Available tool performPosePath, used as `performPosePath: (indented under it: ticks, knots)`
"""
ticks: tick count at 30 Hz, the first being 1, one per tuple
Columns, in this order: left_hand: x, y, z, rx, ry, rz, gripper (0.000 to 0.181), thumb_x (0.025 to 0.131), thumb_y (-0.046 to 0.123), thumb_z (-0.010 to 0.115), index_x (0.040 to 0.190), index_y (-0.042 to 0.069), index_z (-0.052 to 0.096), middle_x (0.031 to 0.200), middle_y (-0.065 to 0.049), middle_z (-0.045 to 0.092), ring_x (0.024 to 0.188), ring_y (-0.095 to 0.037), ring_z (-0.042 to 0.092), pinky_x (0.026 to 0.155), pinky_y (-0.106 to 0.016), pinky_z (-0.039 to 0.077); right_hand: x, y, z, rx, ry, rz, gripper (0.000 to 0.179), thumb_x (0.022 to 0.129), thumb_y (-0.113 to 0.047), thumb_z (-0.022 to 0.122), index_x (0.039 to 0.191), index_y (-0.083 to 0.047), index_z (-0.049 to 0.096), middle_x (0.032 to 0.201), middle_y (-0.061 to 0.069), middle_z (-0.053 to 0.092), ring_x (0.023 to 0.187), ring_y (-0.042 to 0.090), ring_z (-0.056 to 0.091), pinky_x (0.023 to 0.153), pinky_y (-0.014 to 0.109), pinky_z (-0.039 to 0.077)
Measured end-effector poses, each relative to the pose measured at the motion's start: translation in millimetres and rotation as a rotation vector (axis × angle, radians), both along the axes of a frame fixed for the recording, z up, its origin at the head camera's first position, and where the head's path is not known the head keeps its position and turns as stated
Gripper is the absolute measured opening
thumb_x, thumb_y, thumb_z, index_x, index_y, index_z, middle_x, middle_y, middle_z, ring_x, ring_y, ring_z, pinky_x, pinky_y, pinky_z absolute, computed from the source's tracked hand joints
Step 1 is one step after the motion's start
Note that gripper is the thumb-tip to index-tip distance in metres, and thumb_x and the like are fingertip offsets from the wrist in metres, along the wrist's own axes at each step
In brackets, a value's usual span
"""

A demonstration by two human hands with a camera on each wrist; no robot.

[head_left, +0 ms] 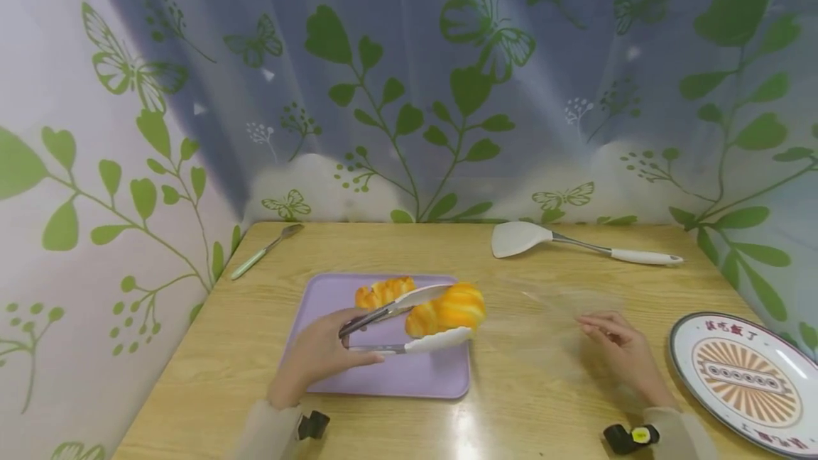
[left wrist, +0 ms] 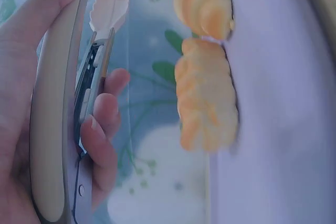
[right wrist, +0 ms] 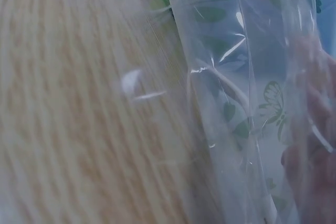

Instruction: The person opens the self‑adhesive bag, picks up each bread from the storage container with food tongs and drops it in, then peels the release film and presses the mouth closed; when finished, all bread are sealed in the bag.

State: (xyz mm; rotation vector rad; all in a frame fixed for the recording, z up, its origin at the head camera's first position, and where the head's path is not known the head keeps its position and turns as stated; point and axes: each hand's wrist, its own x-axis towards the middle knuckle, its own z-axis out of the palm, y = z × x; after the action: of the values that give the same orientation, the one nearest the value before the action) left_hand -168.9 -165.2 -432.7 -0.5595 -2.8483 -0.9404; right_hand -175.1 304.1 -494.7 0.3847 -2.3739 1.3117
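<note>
Striped bread roll (head_left: 464, 306): it sits between the white scalloped tips of the tongs (head_left: 418, 297), over the right edge of the lavender tray (head_left: 396, 378). The left wrist view shows bread at the tong tips, apart from the tray, so it appears lifted. The step in hand looks like carrying the roll by tongs towards the clear plastic bag (right wrist: 226, 108); the next move would seem to call for a steady squeeze and a bag mouth kept wide enough for roll and tips.

The roll is plump and glossy, yellow with orange bands; in the head view another piece may overlap it, and I cannot tell where its left end stops. The tips stand apart by the roll's width, one on each side; how firmly they clamp cannot be told.

The left hand (head_left: 319, 346) grips the tong handles, thumb and fingers on opposite arms. The right hand (head_left: 620, 350) pinches the bag, whose folds hide the mouth.

On the tray lie a ridged oblong loaf (left wrist: 207, 98) and a spiral horn roll (left wrist: 205, 3). Farther out on the wooden table (head_left: 524, 424) are a white spatula (head_left: 522, 240), a green-handled utensil (head_left: 251, 263) and a printed plate (head_left: 744, 382).
</note>
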Motion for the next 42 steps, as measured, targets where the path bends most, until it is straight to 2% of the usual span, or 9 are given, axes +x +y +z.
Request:
performPosePath:
  ticks: [2, 8, 13, 18, 25, 30, 33, 37, 42]
  knots:
    - [-6.9, 9.6, 4.5, -0.038, -0.022, -0.005, 0.068, 0.064, 0.052, 0.086, 0.119, 0.015, 0.068, 0.066, 0.008, 0.051, 0.057, -0.003, 0.04, 0.05, -0.02, 0.035, 0.1, -1, 0.6, 0.004, 0.017, 0.009, 0.017, 0.09, 0.006, 0.061, 0.105, 0.006, 0.07, 0.101, -0.033, 0.057, 0.094, -0.014, 0.051, 0.074, 0.005, 0.041]
    - [-23.5, 35.0, 12.9, -0.101, -0.053, -0.061, 0.073, 0.063, 0.054, 0.085, 0.124, 0.018, 0.066, 0.091, 0.0, 0.068, 0.072, -0.009, 0.05, 0.062, -0.026, 0.043, -0.3, -1, 1.2, 0.004, 0.042, 0.024, 0.019, 0.09, 0.007, 0.062, 0.105, 0.003, 0.072, 0.102, -0.032, 0.057, 0.095, -0.014, 0.051, 0.075, 0.004, 0.041]
    - [-31.3, 49.5, 11.7, -0.1, -0.084, -0.132, 0.072, 0.065, 0.055, 0.084, 0.125, 0.019, 0.066, 0.089, -0.002, 0.067, 0.061, -0.006, 0.041, 0.053, -0.023, 0.037, 0.4, -2, 2.0, -0.011, 0.064, 0.023, 0.019, 0.089, 0.009, 0.062, 0.103, 0.003, 0.072, 0.101, -0.031, 0.057, 0.094, -0.013, 0.051, 0.073, 0.006, 0.041]
    - [-38.7, 64.2, 7.2, -0.108, -0.101, -0.171, 0.073, 0.066, 0.056, 0.083, 0.129, 0.022, 0.065, 0.098, 0.001, 0.069, 0.061, -0.006, 0.039, 0.055, -0.021, 0.036, 0.7, -6, 0.5, -0.005, 0.073, 0.042, 0.02, 0.087, 0.01, 0.063, 0.103, 0.003, 0.073, 0.1, -0.029, 0.057, 0.085, -0.009, 0.049, 0.065, 0.011, 0.04]
    - [-49.4, 96.8, 7.5, -0.128, -0.173, -0.216, 0.074, 0.067, 0.059, 0.082, 0.129, 0.023, 0.064, 0.11, 0.002, 0.071, 0.073, -0.007, 0.051, 0.062, -0.021, 0.043, 0.5, -9, 1.2, -0.003, 0.066, 0.041, 0.021, 0.088, 0.008, 0.063, 0.104, 0.001, 0.073, 0.1, -0.029, 0.057, 0.082, -0.007, 0.048, 0.062, 0.015, 0.039]
    - [-55.8, 119.6, 5.8, -0.159, -0.18, -0.261, 0.071, 0.068, 0.057, 0.082, 0.124, 0.018, 0.065, 0.084, 0.005, 0.066, 0.064, -0.005, 0.048, 0.056, -0.019, 0.042, -1.5, -7, -3.8, -0.023, 0.085, 0.057, 0.025, 0.085, 0.013, 0.063, 0.104, 0.001, 0.073, 0.1, -0.028, 0.058, 0.086, -0.008, 0.05, 0.063, 0.014, 0.04]
    - [-58.1, 128.2, 5.1, -0.163, -0.193, -0.263, 0.072, 0.069, 0.057, 0.081, 0.126, 0.016, 0.065, 0.081, 0.005, 0.064, 0.063, -0.004, 0.048, 0.054, -0.018, 0.041, -2.8, -4, -6.1, -0.035, 0.11, 0.048, 0.027, 0.082, 0.017, 0.063, 0.102, 0.001, 0.074, 0.101, -0.028, 0.059, 0.089, -0.009, 0.051, 0.066, 0.01, 0.04]
    - [-60.1, 131.5, 4.3, -0.167, -0.217, -0.24, 0.076, 0.068, 0.057, 0.081, 0.129, 0.016, 0.063, 0.084, 0.005, 0.065, 0.065, -0.004, 0.049, 0.056, -0.019, 0.041, -3.9, -1, -5.6, -0.045, 0.138, 0.023, 0.028, 0.081, 0.019, 0.063, 0.1, 0.002, 0.074, 0.1, -0.028, 0.059, 0.088, -0.009, 0.05, 0.066, 0.009, 0.04]
    - [-61.9, 124.8, 2.9, -0.176, -0.247, -0.233, 0.07, 0.068, 0.056, 0.082, 0.124, 0.019, 0.065, 0.075, 0.009, 0.057, 0.062, -0.004, 0.046, 0.054, -0.02, 0.039, -3.2, -2, -2.7, -0.04, 0.133, 0.029, 0.027, 0.083, 0.017, 0.063, 0.102, 0.0, 0.074, 0.099, -0.028, 0.059, 0.085, -0.007, 0.05, 0.063, 0.012, 0.039]
